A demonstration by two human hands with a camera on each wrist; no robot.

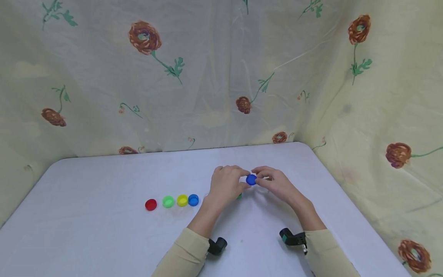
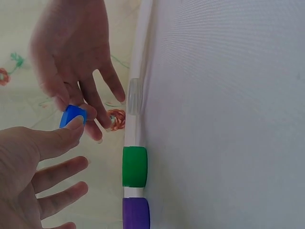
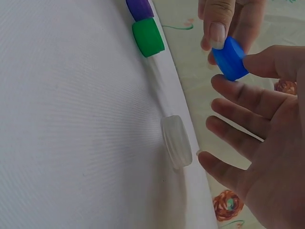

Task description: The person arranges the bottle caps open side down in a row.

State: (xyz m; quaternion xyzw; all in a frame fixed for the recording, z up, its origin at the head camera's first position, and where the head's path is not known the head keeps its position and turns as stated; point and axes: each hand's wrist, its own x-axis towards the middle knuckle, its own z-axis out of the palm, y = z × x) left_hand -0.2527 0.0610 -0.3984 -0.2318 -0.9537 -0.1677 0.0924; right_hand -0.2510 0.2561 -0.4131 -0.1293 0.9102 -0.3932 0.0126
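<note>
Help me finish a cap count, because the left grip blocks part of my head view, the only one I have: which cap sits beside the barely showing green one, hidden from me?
Observer: A purple cap; the left wrist view shows it beside the green cap.
Operator: Thanks. Is the held blue cap resting on the table?
Observer: No, the right wrist view shows it raised, with open space between it and the tabletop.
</note>
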